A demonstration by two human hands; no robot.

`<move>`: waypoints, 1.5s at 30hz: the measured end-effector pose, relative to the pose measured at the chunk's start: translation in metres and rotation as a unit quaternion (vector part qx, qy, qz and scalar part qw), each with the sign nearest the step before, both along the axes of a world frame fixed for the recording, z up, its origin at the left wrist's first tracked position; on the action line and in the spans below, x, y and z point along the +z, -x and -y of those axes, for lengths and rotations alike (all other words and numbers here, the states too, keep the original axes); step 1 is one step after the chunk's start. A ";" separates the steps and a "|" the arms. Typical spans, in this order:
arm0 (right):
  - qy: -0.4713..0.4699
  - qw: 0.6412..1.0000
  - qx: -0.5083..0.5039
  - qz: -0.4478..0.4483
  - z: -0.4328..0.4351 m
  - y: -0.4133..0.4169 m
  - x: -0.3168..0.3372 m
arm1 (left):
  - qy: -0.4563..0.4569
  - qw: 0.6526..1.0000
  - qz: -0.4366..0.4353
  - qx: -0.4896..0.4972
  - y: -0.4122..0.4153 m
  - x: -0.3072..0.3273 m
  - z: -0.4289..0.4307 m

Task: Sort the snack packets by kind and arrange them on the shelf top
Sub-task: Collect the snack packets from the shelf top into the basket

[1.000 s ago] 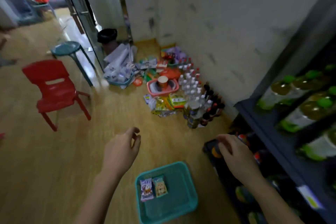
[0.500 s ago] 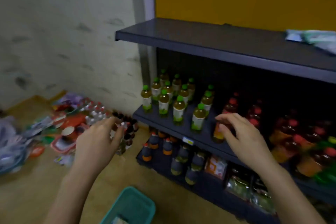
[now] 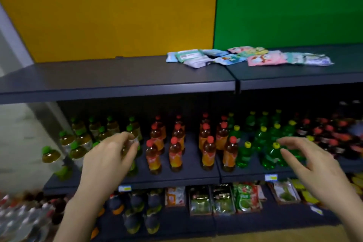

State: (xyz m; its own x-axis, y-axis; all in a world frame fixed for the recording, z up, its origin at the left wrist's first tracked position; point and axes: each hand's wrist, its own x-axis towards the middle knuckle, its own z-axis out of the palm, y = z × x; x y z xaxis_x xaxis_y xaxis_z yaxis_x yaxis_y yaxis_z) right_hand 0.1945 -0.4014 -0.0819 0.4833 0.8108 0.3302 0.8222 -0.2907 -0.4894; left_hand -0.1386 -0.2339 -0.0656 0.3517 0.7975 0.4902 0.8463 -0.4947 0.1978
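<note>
Hovering below the snack packets (image 3: 249, 57), left hand (image 3: 106, 161) and right hand (image 3: 318, 169).

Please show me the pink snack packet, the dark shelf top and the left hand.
Pink flat plastic snack packet (image 3: 266, 60): head view, its centre.
Dark grey shelf top (image 3: 117, 72): head view, bare left part.
Left hand (image 3: 106, 161): head view, its back.

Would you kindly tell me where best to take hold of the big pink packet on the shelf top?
Probably by its near edge, coming from the front with the right hand. The pink packet lies flat on the shelf top; that edge faces the person and is free, while other packets crowd its back and sides.
</note>
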 end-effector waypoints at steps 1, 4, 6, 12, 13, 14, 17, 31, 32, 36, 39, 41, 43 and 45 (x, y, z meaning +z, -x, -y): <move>-0.003 1.000 -0.001 0.005 -0.004 -0.014 0.001 | 0.001 1.000 0.005 -0.007 -0.018 0.001 -0.006; -0.025 0.999 0.007 0.020 -0.027 -0.058 0.013 | -0.012 0.999 0.027 -0.014 -0.072 0.008 -0.025; -0.043 0.998 0.021 0.033 -0.048 -0.085 0.025 | -0.024 0.999 0.045 -0.010 -0.104 0.015 -0.039; -0.070 0.994 0.065 0.049 -0.118 -0.144 0.058 | -0.041 0.997 0.070 0.012 -0.166 0.030 -0.079; -0.069 0.994 0.072 0.045 -0.132 -0.150 0.063 | -0.043 0.997 0.069 0.018 -0.172 0.033 -0.086; -0.069 0.993 0.081 0.043 -0.144 -0.155 0.068 | -0.044 0.996 0.067 0.027 -0.177 0.036 -0.094; -0.055 0.994 0.094 0.027 -0.184 -0.167 0.075 | -0.036 0.996 0.063 0.047 -0.190 0.043 -0.120; 0.095 0.988 0.074 0.092 -0.359 -0.202 0.100 | 0.073 0.997 -0.022 -0.029 -0.281 0.085 -0.262; 0.112 0.985 0.085 0.105 -0.367 -0.203 0.100 | 0.092 0.994 -0.036 -0.038 -0.288 0.084 -0.270; 0.183 0.961 0.191 0.076 -0.381 -0.203 0.101 | 0.140 0.983 -0.102 -0.060 -0.305 0.076 -0.290; 0.213 0.952 0.206 0.081 -0.382 -0.208 0.104 | 0.177 0.976 -0.113 -0.059 -0.306 0.076 -0.294; 0.230 0.947 0.199 0.107 -0.380 -0.210 0.108 | 0.233 0.968 -0.073 -0.053 -0.302 0.079 -0.295; 0.244 0.939 0.200 0.138 -0.379 -0.212 0.111 | 0.303 0.952 -0.027 -0.040 -0.297 0.083 -0.295; 0.229 0.941 0.209 0.131 -0.378 -0.211 0.111 | 0.315 0.949 -0.017 -0.019 -0.294 0.083 -0.294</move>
State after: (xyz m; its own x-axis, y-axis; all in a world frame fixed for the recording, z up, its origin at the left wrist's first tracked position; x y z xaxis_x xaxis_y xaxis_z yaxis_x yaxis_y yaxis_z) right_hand 0.4057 -0.0235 0.0292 0.0401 0.9985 -0.0375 0.9868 -0.0455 -0.1556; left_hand 0.1555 0.0598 0.0175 0.3932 0.9149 -0.0908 0.8410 -0.3180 0.4376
